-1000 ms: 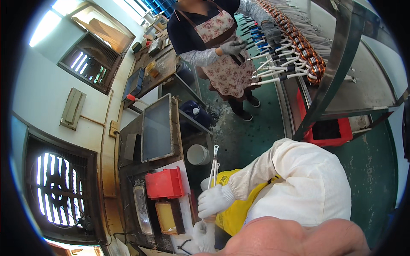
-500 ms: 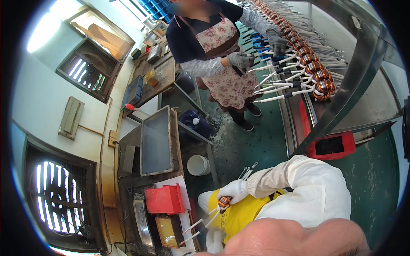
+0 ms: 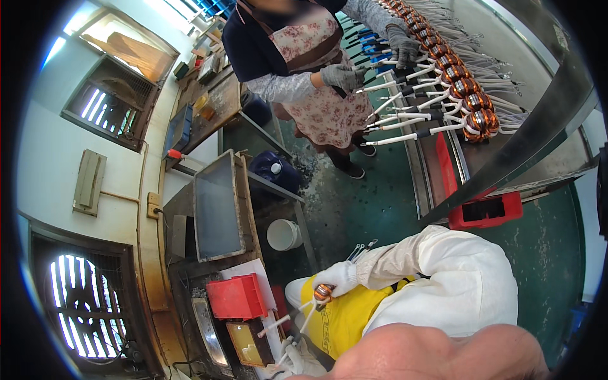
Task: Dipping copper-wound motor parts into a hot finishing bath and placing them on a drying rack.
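My right hand (image 3: pixel 337 277), in a white glove, is closed around a small ring-shaped copper coil (image 3: pixel 323 292). White-sleeved leads (image 3: pixel 274 325) reach from the coil toward the bench at left. Several lug-ended wires (image 3: pixel 362 249) stick out past the far side of this hand. Lower down, my left hand (image 3: pixel 301 360), also white-gloved, has its fingers closed around a white lead near the bench edge; its lower part is cut off by my own body. Beside it are an amber-filled tray (image 3: pixel 248 344) and a red bin (image 3: pixel 237 296).
A metal tray (image 3: pixel 218 209) stands farther up the bench, with a white bucket (image 3: pixel 284 235) below. Across the aisle, a co-worker in a floral apron (image 3: pixel 323 95) handles leads beside a long row of coils (image 3: pixel 465 88). A metal frame post (image 3: pixel 506 152) slants near a red crate (image 3: pixel 484 211).
My left hand has come up to the leads and closed on one. The coil in my right hand has shifted slightly left and up. The whole view has moved a little.
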### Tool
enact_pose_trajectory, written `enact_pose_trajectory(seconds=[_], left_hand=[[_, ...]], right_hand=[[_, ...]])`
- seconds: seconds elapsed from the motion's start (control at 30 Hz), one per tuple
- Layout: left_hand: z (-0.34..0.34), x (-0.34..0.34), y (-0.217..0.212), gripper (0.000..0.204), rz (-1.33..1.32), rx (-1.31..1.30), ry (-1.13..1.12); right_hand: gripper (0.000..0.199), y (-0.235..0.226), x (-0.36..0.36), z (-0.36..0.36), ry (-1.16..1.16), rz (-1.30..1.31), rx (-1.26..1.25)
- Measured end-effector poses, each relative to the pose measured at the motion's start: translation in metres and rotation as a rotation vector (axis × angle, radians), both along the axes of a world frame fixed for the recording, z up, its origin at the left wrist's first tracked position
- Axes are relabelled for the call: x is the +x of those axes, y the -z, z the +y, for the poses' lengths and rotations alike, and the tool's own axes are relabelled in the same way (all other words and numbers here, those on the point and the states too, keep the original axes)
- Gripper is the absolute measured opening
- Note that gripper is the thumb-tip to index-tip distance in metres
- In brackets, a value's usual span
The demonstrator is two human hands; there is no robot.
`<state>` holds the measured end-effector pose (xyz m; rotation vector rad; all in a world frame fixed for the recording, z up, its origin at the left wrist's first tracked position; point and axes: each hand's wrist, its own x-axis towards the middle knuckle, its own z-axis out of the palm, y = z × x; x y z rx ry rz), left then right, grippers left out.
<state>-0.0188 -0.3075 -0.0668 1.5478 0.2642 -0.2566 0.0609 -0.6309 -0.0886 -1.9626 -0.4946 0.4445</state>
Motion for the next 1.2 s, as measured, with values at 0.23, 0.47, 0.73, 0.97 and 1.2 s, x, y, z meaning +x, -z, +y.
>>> enact_pose_trajectory(seconds=[0.23, 0.47, 0.73, 0.97, 1.2], left_hand=[[-0.002, 0.007, -0.001, 0.044, -0.057, -0.046, -0.027], [-0.039, 0.023, -0.008, 0.049, -0.18, -0.124, -0.147], [-0.025, 0.066, 0.005, 0.042, -0.21, -0.12, -0.097], [-0.026, 0.096, -0.011, 0.042, -0.149, -0.244, -0.085], [-0.003, 0.077, -0.006, 0.037, -0.16, -0.263, -0.292]], right_hand=[[0.05, 0.005, 0.003, -0.003, 0.102, -0.019, -0.009], [0.049, 0.014, -0.001, -0.001, 0.099, -0.085, 0.053], [0.046, -0.001, 0.007, -0.003, 0.004, -0.126, 0.039], [0.047, -0.01, 0.007, 0.006, 0.122, -0.141, -0.094], [0.05, -0.012, 0.006, 0.026, -0.003, -0.14, -0.177]])
